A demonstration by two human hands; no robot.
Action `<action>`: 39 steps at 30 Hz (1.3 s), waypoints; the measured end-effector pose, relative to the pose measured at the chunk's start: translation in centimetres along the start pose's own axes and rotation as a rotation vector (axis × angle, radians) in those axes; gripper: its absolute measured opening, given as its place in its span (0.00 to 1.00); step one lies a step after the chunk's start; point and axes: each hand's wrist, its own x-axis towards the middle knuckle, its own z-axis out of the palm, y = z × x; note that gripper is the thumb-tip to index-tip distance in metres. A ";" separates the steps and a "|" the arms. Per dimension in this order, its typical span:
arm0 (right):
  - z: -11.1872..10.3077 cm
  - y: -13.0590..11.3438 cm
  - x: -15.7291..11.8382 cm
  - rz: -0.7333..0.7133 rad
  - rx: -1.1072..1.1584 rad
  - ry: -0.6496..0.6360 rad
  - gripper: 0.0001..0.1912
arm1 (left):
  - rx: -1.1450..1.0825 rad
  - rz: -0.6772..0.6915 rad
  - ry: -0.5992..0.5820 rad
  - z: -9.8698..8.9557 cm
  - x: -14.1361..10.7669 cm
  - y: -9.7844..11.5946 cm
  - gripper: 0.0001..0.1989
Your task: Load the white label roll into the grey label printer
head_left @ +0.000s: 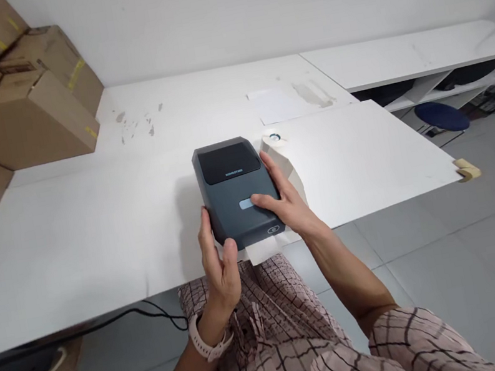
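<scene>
A dark grey label printer [233, 213] with a glossy black panel sits near the table's front edge. Along its left side and front corner, my left hand [223, 272] grips the casing, thumb at the lower corner and fingers by the side. My right hand [291, 203] clasps the opposite side, with the thumb on the right end of a light blue button [247, 203]. A white paper strip [263, 251] sticks out of the printer's front. Behind and to the right lies a white label roll [275, 138], its strip trailing beside the right hand.
Cardboard boxes [18, 122] are stacked at the table's left end. A white sheet [274, 105] lies at the back of the white table [94, 236]. The right front corner carries a tan guard [467, 169]. Beyond it stands a blue stool [442, 116]. Black cables [155, 312] hang below.
</scene>
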 end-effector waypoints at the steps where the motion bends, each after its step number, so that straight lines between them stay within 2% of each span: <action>1: 0.0 0.4 -0.7 0.001 0.010 0.007 0.47 | -0.029 -0.009 -0.018 0.1 -0.1 0.0 0.32; 3: -0.2 1.2 -2.3 0.000 0.043 0.038 0.40 | -0.070 0.016 -0.009 0.1 -0.1 0.0 0.30; 5: -0.5 1.3 -3.4 -0.030 0.083 0.067 0.38 | -0.111 0.081 0.017 -0.2 0.5 0.2 0.28; 7: -1.0 0.8 -3.4 -0.095 0.122 0.070 0.39 | -0.145 0.158 0.047 -0.5 2.2 0.5 0.27; 9: -1.7 -0.4 -2.2 -0.160 0.125 0.072 0.40 | -0.140 0.198 0.088 -0.8 4.8 0.6 0.28; 11: -2.3 -1.9 -0.1 -0.202 0.072 0.093 0.41 | -0.098 0.153 0.122 -1.0 8.1 0.0 0.28; 12: -2.5 -2.6 1.1 -0.218 0.033 0.102 0.42 | -0.072 0.111 0.101 -1.0 9.7 -0.4 0.31; 13: -2.6 -3.4 2.2 -0.234 -0.007 0.106 0.42 | -0.058 0.048 0.059 -1.1 11.2 -1.0 0.36; 16: -2.5 -5.3 5.4 -0.284 -0.115 0.094 0.45 | -0.105 -0.200 -0.172 -1.1 14.1 -2.7 0.49; 19: -2.1 -5.8 8.3 -0.317 -0.177 0.075 0.47 | -0.171 -0.278 -0.305 -1.0 14.7 -3.8 0.52; 25: -1.9 -3.7 13.8 -0.344 -0.240 0.084 0.52 | -0.134 -0.239 -0.348 -1.0 13.6 -3.5 0.60; 28: -1.6 -3.8 13.8 -0.406 -0.345 0.164 0.49 | -0.153 -0.240 -0.344 -1.0 13.5 -3.5 0.62; 31: -0.9 -4.7 11.8 -0.508 -0.505 0.268 0.35 | -0.144 -0.229 -0.337 -0.9 13.5 -3.7 0.60; 33: -0.2 -4.9 10.6 -0.541 -0.606 0.156 0.24 | -0.140 -0.203 -0.325 -0.9 13.6 -3.9 0.59; 37: 1.1 -3.1 9.9 -0.472 -0.825 -0.336 0.17 | -0.179 -0.190 -0.329 -0.9 13.7 -3.9 0.55; 39: 1.5 -1.8 10.3 -0.416 -0.895 -0.482 0.13 | -0.189 -0.193 -0.330 -1.0 13.8 -3.9 0.55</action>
